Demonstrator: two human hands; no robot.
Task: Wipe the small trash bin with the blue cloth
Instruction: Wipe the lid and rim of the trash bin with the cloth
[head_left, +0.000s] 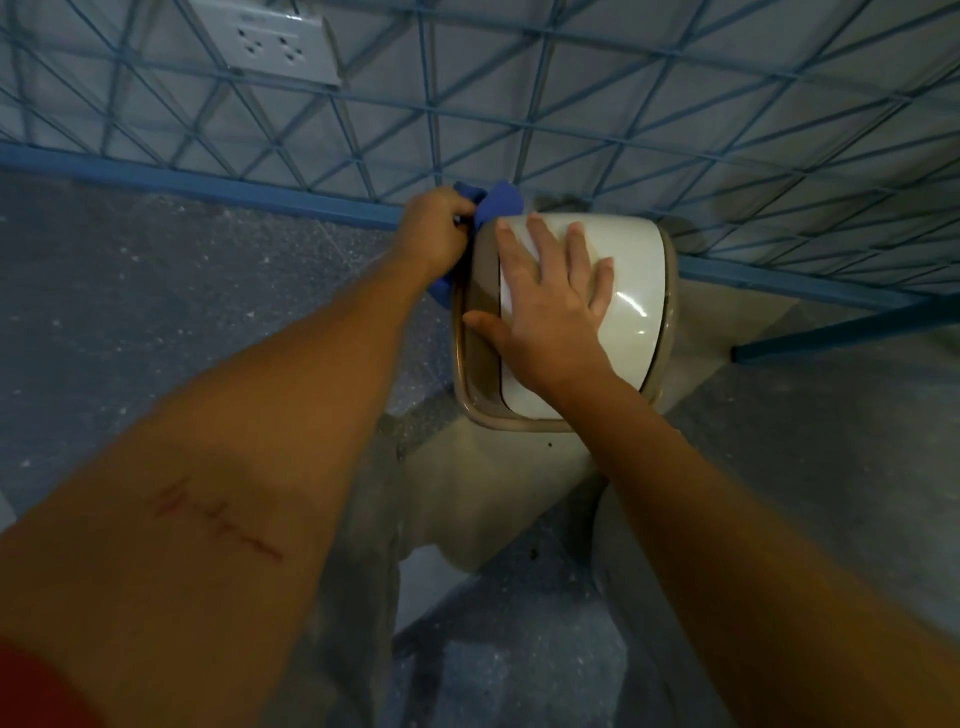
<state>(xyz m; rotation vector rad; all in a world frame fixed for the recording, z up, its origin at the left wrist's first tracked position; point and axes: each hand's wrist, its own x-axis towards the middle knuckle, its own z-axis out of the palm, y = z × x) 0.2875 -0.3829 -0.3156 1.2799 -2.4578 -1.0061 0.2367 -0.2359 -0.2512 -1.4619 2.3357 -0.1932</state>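
The small trash bin (636, 291) stands on the floor against a blue wire grid; it has a cream swing lid and a beige rim. My right hand (550, 306) lies flat on the lid with its fingers spread, the thumb over the rim's left side. My left hand (434, 228) is closed around the blue cloth (501, 202), pressing it against the bin's far left corner. Part of the cloth also shows below that hand, beside the rim. The bin's body under the lid is hidden.
A blue wire grid panel (571, 114) with a blue bottom bar stands right behind the bin. A white wall socket (270, 44) sits at upper left behind the grid. The speckled grey floor (156, 312) spreads to the left, and a blue bar (831, 332) lies at right.
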